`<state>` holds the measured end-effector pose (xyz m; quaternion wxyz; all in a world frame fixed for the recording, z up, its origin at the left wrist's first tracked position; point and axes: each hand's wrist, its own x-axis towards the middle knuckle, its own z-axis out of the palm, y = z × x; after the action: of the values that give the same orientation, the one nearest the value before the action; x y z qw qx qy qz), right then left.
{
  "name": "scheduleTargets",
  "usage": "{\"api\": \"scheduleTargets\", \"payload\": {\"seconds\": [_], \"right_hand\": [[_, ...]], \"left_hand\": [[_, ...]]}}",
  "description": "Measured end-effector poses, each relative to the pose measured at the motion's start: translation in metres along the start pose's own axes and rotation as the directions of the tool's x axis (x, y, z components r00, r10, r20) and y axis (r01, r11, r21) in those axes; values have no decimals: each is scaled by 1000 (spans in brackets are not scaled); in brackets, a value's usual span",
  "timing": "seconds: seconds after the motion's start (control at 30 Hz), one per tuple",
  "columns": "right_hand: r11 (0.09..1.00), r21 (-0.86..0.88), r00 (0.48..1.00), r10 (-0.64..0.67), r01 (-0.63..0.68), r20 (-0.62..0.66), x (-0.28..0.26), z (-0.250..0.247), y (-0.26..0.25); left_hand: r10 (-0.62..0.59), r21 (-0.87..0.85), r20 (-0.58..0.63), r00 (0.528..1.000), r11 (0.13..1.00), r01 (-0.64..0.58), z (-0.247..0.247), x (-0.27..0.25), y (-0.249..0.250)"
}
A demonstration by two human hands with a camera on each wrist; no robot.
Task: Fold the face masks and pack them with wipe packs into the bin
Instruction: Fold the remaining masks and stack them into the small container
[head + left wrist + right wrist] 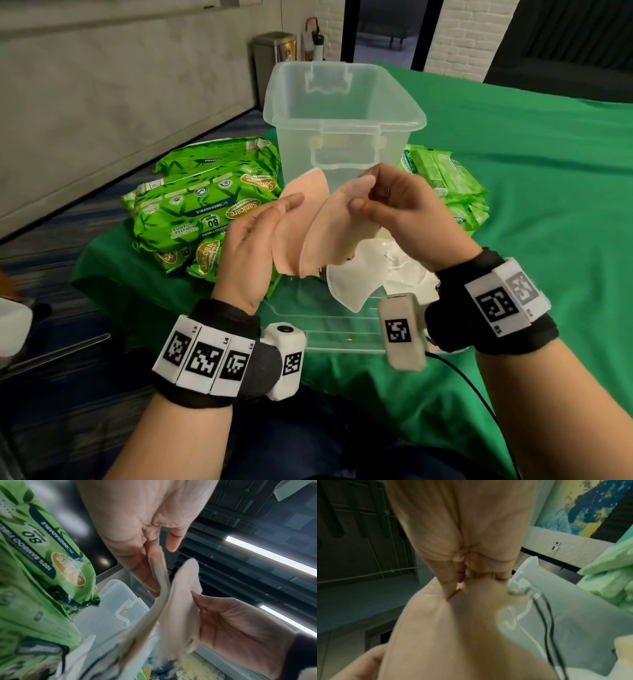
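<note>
I hold a peach face mask point(325, 236) up in front of the clear plastic bin point(404, 120), its two halves partly spread. My left hand point(284, 205) lies with straight fingers flat against the left half, thumb apart from it. My right hand point(363, 193) pinches the top end of the right half between thumb and fingers. The left wrist view shows the mask point(181, 601) between both hands. In the right wrist view, curled fingers point(467, 573) grip the mask point(453, 635). Dark green wipe packs point(205, 209) are piled left of the bin, and light green packs point(445, 185) right of it.
White face masks point(356, 284) lie on the clear bin lid point(342, 337) just below my hands. A green cloth point(531, 171) covers the table, whose left edge drops to a carpeted floor. A metal trash can point(274, 58) stands by the far wall.
</note>
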<state>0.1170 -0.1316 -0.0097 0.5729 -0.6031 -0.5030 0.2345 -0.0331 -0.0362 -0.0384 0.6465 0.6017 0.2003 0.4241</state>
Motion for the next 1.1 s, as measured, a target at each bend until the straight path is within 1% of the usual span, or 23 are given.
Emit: {"api": "scheduleTargets", "payload": {"seconds": [0.1,0.17,0.23,0.37,0.47,0.5,0.53,0.57,0.63,0.67,0.7,0.73,0.77,0.83,0.87,0.93,1.0,1.03,1.1], "right_hand": [[994,103,995,31,-21,-97,0,8,2],[991,123,983,73,-53,-167,2,13,4],[991,110,976,91,-70,-200,2,16,6],[997,40,972,70,-63,-223,2,19,8],[996,-19,964,80,-88,-253,2,21,9],[992,-69,969,83,-102,-233,2,21,9],[988,-100,978,98,-118,-186,1,21,9],[987,-83,986,127,-137,-108,0,20,8],[978,63,978,192,-197,79,-2,19,6],[967,125,968,206,-224,141,-3,18,6],[960,148,961,213,-240,174,-5,16,5],[960,132,957,218,-245,191,-5,13,5],[968,70,954,225,-242,197,-6,10,5],[968,-108,950,243,-226,194,-7,3,6],[961,-167,951,249,-219,186,-9,-1,6],[954,-211,956,249,-214,158,-13,-14,6],[936,-260,960,266,-236,88,-17,-32,9],[911,-321,959,282,-257,32,-18,-41,11],[817,-481,943,324,-318,-73,-20,-61,18]], "left_hand": [[44,-28,0,999,999,-44,6,-3,-2],[55,-39,-1,999,998,-55,10,-6,-2],[54,-9,1,999,998,-54,13,-7,-3],[53,82,4,999,995,-53,13,-7,-8],[64,63,-2,998,996,-64,13,-7,-9],[80,39,7,997,996,-80,12,-8,-9],[98,16,22,995,995,-98,11,-8,-8],[116,7,48,992,993,-117,11,-8,-7],[142,63,107,984,987,-150,10,-8,-5],[138,115,130,982,981,-153,9,-8,-6],[118,164,141,983,976,-141,8,-7,-7],[89,194,141,986,974,-116,6,-6,-7],[58,205,125,990,975,-83,4,-5,-6],[23,208,70,997,977,-37,0,-4,-6],[16,215,48,999,976,-26,-1,-3,-6],[6,225,24,1000,974,-11,-1,-2,-6],[-5,237,1,1000,972,5,-1,-2,-10],[-12,243,-13,1000,970,15,-1,-3,-12],[-27,248,-26,999,968,32,-1,-3,-14]]}}
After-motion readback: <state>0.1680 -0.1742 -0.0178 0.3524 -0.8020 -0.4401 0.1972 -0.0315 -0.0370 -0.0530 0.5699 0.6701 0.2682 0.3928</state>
